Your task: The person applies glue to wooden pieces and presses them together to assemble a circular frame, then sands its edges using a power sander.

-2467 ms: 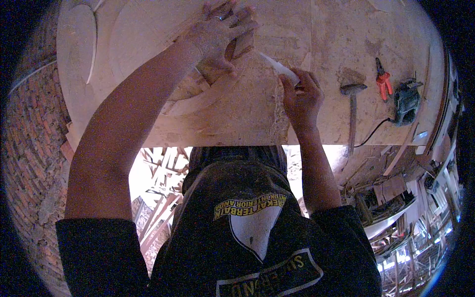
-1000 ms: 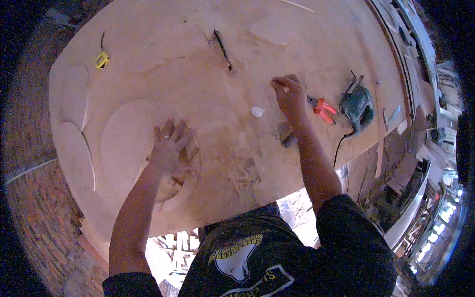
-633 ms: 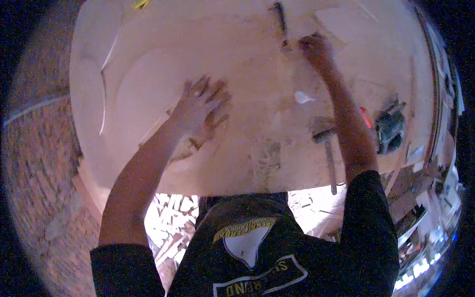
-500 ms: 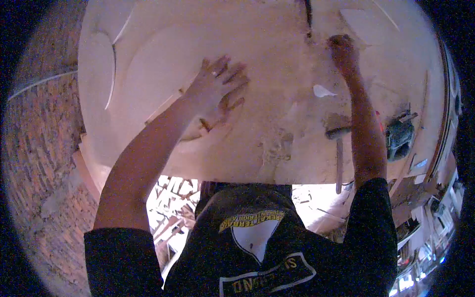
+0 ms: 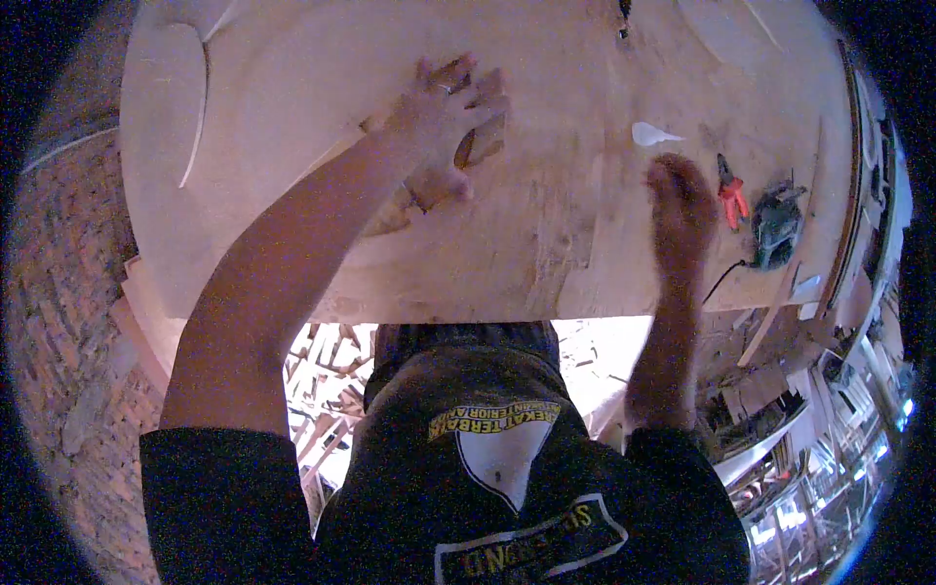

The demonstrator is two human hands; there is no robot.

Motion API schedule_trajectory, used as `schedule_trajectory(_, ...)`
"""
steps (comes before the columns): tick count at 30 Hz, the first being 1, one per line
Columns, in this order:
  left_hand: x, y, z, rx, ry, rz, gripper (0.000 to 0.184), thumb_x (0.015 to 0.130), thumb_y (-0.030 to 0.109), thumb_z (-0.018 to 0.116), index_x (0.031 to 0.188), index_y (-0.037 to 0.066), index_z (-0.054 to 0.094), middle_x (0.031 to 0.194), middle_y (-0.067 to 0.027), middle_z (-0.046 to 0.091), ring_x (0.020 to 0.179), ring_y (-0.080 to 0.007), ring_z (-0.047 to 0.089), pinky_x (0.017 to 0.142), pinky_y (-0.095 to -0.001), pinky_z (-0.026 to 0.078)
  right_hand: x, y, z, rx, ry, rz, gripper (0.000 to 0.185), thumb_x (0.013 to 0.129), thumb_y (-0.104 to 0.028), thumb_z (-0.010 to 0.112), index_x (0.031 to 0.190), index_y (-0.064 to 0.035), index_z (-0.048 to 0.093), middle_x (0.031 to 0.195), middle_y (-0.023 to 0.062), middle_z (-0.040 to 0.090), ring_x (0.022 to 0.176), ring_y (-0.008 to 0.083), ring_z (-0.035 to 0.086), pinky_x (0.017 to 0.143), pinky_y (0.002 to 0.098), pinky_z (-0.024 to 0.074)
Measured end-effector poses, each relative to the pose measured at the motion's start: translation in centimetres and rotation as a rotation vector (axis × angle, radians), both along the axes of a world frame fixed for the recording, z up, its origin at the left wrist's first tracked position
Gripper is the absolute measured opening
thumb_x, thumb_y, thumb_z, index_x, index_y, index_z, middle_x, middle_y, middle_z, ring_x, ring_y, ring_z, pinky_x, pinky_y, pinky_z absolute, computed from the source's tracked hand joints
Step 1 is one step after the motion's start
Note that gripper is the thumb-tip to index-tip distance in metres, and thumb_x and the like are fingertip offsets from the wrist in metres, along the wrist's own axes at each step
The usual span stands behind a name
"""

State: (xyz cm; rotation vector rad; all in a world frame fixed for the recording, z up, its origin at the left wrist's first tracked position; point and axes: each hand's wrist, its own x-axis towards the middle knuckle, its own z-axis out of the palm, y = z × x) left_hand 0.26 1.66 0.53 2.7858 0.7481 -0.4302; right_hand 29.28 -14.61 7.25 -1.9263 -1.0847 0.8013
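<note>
My left hand [image 5: 448, 117] lies with its fingers spread over a small brown wooden piece [image 5: 483, 141], which shows between the thumb and fingers on the board. A ring is on one finger. My right hand [image 5: 680, 195] is over the right side of the board, fingers curled together; what they hold, if anything, is hidden. Just above it lies a white pointed piece [image 5: 655, 135]. Red-handled pliers [image 5: 732, 195] lie right of my right hand, beside a dark green power tool [image 5: 777, 229] with a black cord.
The large wooden board [image 5: 390, 283] bears curved cut lines and a rough patch near its front edge. A dark slim object [image 5: 624, 18] is at the top. Wood scraps [image 5: 331, 380] lie on the floor below, and a brick surface [image 5: 68, 283] is at the left.
The white piece was in my right hand at first and now lies on the board. My right hand went away up the board, then came back nearer. My left hand remains spread; the view has shifted.
</note>
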Motion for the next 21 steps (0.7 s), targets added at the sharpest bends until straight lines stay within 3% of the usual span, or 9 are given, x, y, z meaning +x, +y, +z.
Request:
schedule_trajectory(1,0.3,-0.2,0.8,-0.019,0.027,0.009,0.132,0.048,0.063,0.090,0.161,0.022,0.034,0.172,-0.0081,0.022,0.155,-0.0464,0.018,0.117,-0.0752,0.016,-2.6,0.0,-0.3,-0.064,-0.108,0.069,0.020,0.095,-0.013,0.070,0.110,0.0001,0.070,0.095,0.0054,0.072,0.088,0.0153,0.064,0.082,0.0312,0.0517)
schedule_trajectory(2,0.5,-0.3,1.1,-0.005,0.022,-0.003,0.131,0.049,0.063,0.089,0.161,0.023,0.033,0.172,-0.0073,0.022,0.155,-0.0455,0.018,0.118,-0.0744,0.016,-5.0,0.2,-1.7,-0.099,-0.038,0.053,0.023,0.099,-0.023,0.066,0.104,-0.0013,0.071,0.097,0.0135,0.074,0.090,0.0233,0.070,0.083,0.0370,0.0543)
schedule_trajectory(5,0.3,0.1,1.2,0.038,0.022,-0.022,0.127,0.053,0.060,0.089,0.161,0.024,0.033,0.172,-0.0056,0.022,0.156,-0.0434,0.020,0.119,-0.0728,0.018,-10.7,2.0,-3.9,-0.130,0.020,0.079,0.019,0.097,-0.018,0.067,0.105,-0.0014,0.072,0.099,0.0178,0.074,0.093,0.0318,0.071,0.085,0.0411,0.0554)
schedule_trajectory(8,0.6,0.6,0.1,0.049,0.040,-0.008,0.129,0.053,0.063,0.089,0.162,0.026,0.031,0.173,-0.0037,0.018,0.156,-0.0409,0.019,0.118,-0.0741,0.018,-12.7,3.3,-6.1,-0.073,-0.181,0.124,0.017,0.096,-0.014,0.069,0.104,0.0010,0.072,0.095,0.0172,0.075,0.083,0.0267,0.072,0.078,0.0364,0.0560)
schedule_trajectory(9,0.7,0.6,-0.3,0.042,0.035,0.010,0.135,0.051,0.068,0.090,0.163,0.028,0.027,0.174,-0.0021,0.014,0.158,-0.0394,0.016,0.118,-0.0760,0.016,-12.9,3.6,-6.9,-0.013,-0.233,0.167,0.016,0.096,-0.014,0.068,0.104,-0.0001,0.073,0.096,0.0203,0.074,0.085,0.0306,0.073,0.078,0.0369,0.0560)
schedule_trajectory(13,0.4,0.5,0.5,-0.033,0.057,0.051,0.139,0.049,0.070,0.092,0.164,0.030,0.025,0.174,0.0000,0.009,0.159,-0.0376,0.012,0.117,-0.0778,0.014,-13.3,3.9,-8.5,-0.023,-0.302,0.165,0.017,0.097,-0.014,0.067,0.105,-0.0017,0.074,0.097,0.0205,0.074,0.086,0.0311,0.074,0.078,0.0383,0.0560)
schedule_trajectory(18,0.8,1.1,-2.2,0.012,0.031,0.032,0.143,0.046,0.073,0.091,0.165,0.031,0.022,0.175,0.0023,0.005,0.159,-0.0376,0.009,0.117,-0.0790,0.011,-13.3,4.2,-8.0,-0.046,-0.350,0.149,0.018,0.097,-0.016,0.067,0.105,-0.0015,0.075,0.095,0.0203,0.075,0.084,0.0295,0.075,0.076,0.0388,0.0565)
schedule_trajectory(21,0.7,0.8,-1.2,0.034,0.037,0.013,0.131,0.054,0.066,0.090,0.163,0.033,0.026,0.174,-0.0004,0.011,0.158,-0.0393,0.014,0.115,-0.0783,0.019,-13.2,4.3,-7.3,-0.062,-0.358,0.164,0.020,0.096,-0.019,0.069,0.102,-0.0017,0.076,0.090,0.0190,0.076,0.081,0.0275,0.075,0.075,0.0381,0.0566)
